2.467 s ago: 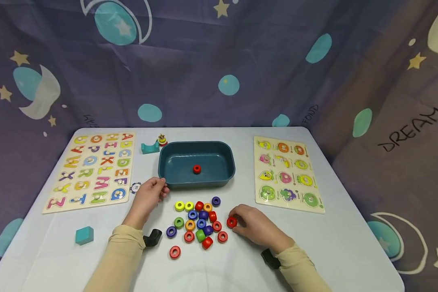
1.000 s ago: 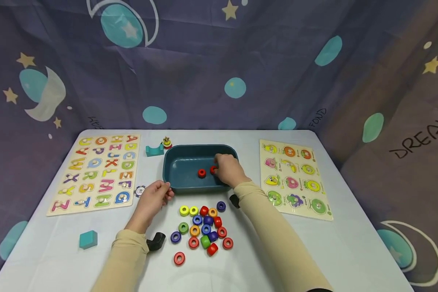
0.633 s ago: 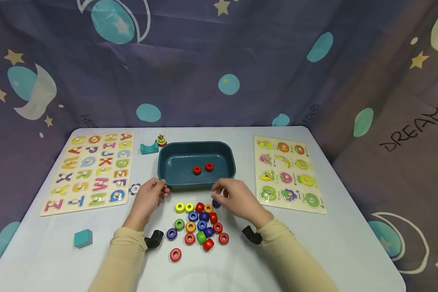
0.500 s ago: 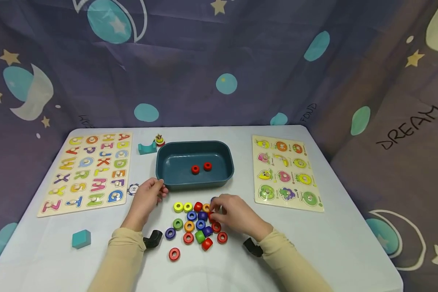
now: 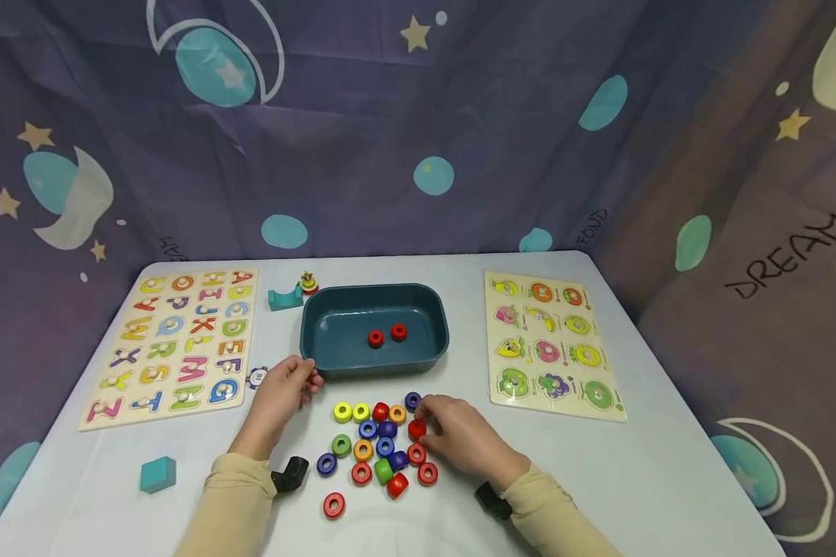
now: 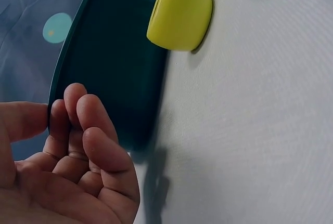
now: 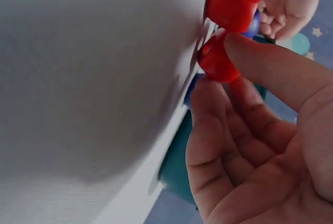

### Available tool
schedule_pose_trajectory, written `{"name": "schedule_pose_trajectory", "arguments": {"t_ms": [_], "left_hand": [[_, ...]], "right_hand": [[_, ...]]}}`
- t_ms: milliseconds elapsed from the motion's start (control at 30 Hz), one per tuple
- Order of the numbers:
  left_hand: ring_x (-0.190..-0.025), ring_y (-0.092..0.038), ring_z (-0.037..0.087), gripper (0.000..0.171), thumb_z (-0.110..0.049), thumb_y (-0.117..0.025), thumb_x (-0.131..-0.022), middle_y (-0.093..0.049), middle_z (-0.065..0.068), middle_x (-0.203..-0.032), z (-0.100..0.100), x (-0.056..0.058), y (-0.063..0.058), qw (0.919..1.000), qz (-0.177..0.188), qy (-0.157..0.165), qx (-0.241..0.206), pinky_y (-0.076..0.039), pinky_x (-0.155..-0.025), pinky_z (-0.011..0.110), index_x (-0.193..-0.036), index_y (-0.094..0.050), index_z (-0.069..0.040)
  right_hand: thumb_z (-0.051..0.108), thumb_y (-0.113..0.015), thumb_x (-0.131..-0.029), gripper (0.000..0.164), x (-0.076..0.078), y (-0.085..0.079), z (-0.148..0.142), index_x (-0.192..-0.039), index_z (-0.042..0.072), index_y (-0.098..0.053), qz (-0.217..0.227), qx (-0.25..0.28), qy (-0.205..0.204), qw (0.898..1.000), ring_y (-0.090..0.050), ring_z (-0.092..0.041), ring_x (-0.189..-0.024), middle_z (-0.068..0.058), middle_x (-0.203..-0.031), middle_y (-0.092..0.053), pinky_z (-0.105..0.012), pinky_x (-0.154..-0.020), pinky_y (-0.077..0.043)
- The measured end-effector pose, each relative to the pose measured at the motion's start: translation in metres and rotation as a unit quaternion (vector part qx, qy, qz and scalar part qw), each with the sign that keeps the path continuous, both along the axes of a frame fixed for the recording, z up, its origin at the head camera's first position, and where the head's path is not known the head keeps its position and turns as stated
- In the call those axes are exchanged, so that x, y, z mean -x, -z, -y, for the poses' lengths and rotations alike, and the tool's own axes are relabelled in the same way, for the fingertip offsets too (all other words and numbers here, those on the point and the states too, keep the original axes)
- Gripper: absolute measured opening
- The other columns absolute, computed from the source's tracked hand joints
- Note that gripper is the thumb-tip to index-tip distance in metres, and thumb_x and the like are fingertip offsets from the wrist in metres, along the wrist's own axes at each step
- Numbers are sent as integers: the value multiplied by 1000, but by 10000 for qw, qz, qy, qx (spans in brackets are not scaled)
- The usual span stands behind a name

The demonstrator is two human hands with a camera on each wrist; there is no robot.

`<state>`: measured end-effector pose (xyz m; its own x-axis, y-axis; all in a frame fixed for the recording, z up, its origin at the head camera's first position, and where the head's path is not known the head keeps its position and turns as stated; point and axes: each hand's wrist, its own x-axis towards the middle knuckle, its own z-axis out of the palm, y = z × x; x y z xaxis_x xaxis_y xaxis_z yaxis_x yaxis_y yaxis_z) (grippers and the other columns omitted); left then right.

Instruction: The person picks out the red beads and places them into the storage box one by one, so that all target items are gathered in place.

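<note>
Left hand [image 5: 279, 398]: thumb and index finger pinch the rim of the tray [image 5: 383, 370] at the near corner on that hand's side; the other fingers are loosely curled and hold nothing. Right hand [image 5: 468, 437]: thumb and fingertips pinch one red bead [image 5: 416, 430] at that hand's edge of the loose group. Whether this bead is clear of the table [image 5: 578, 495] cannot be determined.

The tray stands beyond both hands. Two red beads [image 5: 375, 338] lie in it, near each other but apart.

The loose beads, in red, blue, purple, orange, green and yellow, lie between the hands; some lie flat with the hole upward, others on their sides. Two yellow beads [image 5: 342, 412] are at the far end, on the left hand's side. A dark blue bead [image 5: 412, 401] is just beyond the right fingertips. One red bead [image 5: 334, 506] lies apart, nearer the body than either hand.

Outside the left hand: the letter board [image 5: 202, 340], a chip [image 5: 257, 377] between board and hand, and a teal block [image 5: 158, 474] nearer the body. Beyond that hand, a teal arch [image 5: 286, 299] and a small toy [image 5: 309, 283] stand beside the tray. Beyond and outside the right hand lies the fruit board [image 5: 553, 340].
</note>
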<state>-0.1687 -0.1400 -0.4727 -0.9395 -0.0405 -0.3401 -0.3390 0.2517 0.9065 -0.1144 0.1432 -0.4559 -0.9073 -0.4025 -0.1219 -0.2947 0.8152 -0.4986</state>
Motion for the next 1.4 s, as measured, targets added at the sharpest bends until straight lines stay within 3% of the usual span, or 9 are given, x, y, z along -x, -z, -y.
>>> {"name": "schedule_pose_trajectory", "arguments": {"t_ms": [100,200,333,433,533,733,933,1167,1400], "left_hand": [[-80,-53,17,33,-36,-41,-103,-60,3,-91,1,-3,0,10000,11,-1,-28,-45,-68,29,-99,-56,-7],[-80,-54,18,33,-36,-41,-103,-60,4,-90,-1,-3,-1,10000,3,-28,-78,-45,-68,29,-98,-56,-7],[-81,-54,20,32,-34,-42,-103,-61,4,-90,-1,-2,-4,9999,-35,-101,-116,-45,-67,29,-97,-56,-6],[-81,-54,21,32,-33,-41,-103,-61,4,-89,0,-1,-5,9998,-41,-138,-108,-45,-66,29,-97,-56,-6],[-81,-54,21,31,-32,-41,-103,-61,4,-89,1,0,-5,9998,-59,-174,-106,-45,-66,29,-96,-56,-6],[-79,-54,19,29,-30,-40,-103,-61,4,-88,-3,0,0,9996,-35,-160,-222,-46,-67,29,-95,-55,-6],[-78,-55,18,28,-29,-43,-102,-61,4,-87,-9,2,4,9995,-55,-166,-260,-46,-66,28,-94,-56,-5],[-75,-55,15,29,-29,-44,-102,-62,3,-85,-6,2,2,9994,-99,-187,-271,-45,-64,28,-94,-57,-5],[-75,-54,15,28,-28,-44,-102,-61,3,-85,-4,2,0,9994,-161,-208,-233,-45,-64,27,-92,-57,-4]], "right_hand": [[17,-76,-79,30,-1,-2,-1,-107,15,-67,44,8,-4,10000,-50,-6,-75,7,-91,-60,-21,-66,-44],[19,-78,-79,29,0,-10,-1,-106,18,-66,13,369,137,9992,-51,-9,-75,9,-91,-57,-20,-63,-44],[18,-79,-78,32,11,-28,3,-107,20,-65,-639,1110,521,9904,-53,-12,-74,9,-94,-58,-19,-61,-44],[16,-79,-79,34,31,-41,11,-110,18,-65,-1229,1251,806,9812,-52,-12,-73,5,-95,-59,-21,-60,-43],[18,-78,-80,33,57,-49,22,-111,16,-65,-1430,926,868,9816,-51,-12,-75,3,-97,-60,-24,-63,-44],[19,-75,-83,27,103,-48,39,-108,15,-65,-1194,-190,678,9903,-60,-15,-87,-1,-104,-65,-32,-76,-52],[23,-75,-83,24,135,-42,48,-103,16,-64,-884,-1048,856,9868,-59,-16,-77,0,-97,-65,-32,-65,-50],[28,-77,-81,26,151,-31,60,-101,18,-63,-669,-1524,756,9831,-60,-16,-77,-1,-97,-65,-33,-63,-49],[26,-76,-82,34,153,-25,55,-114,20,-65,-837,-1086,793,9874,-62,-18,-84,-1,-104,-66,-36,-69,-52]]}}
